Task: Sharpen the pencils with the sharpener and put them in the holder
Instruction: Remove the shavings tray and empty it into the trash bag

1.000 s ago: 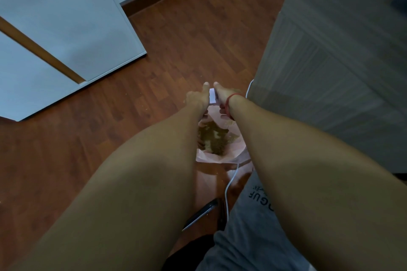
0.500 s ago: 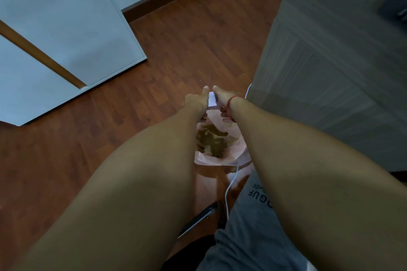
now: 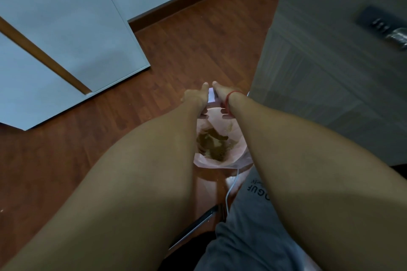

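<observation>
Both arms reach far down over the floor. My left hand (image 3: 196, 99) and my right hand (image 3: 222, 97) grip a small pale lilac box-shaped piece (image 3: 211, 97) between them, thumbs pointing forward; it looks like the sharpener's shavings tray, mostly hidden by the hands. Directly under it stands a pink plastic bag (image 3: 220, 161), open at the top, with brown pencil shavings (image 3: 214, 146) inside. A red band circles my right wrist. No pencils or holder are in view.
A grey wooden cabinet (image 3: 330, 68) rises close on the right. A white cable (image 3: 230, 191) runs over the red-brown wood floor (image 3: 198, 39) beside the bag. A dark phone (image 3: 196, 226) lies near my grey-clothed leg. White door panels (image 3: 66, 24) are at left.
The hands stay together over the bag, holding the lilac piece; only the view has drifted slightly, showing more of the cabinet top at right.
</observation>
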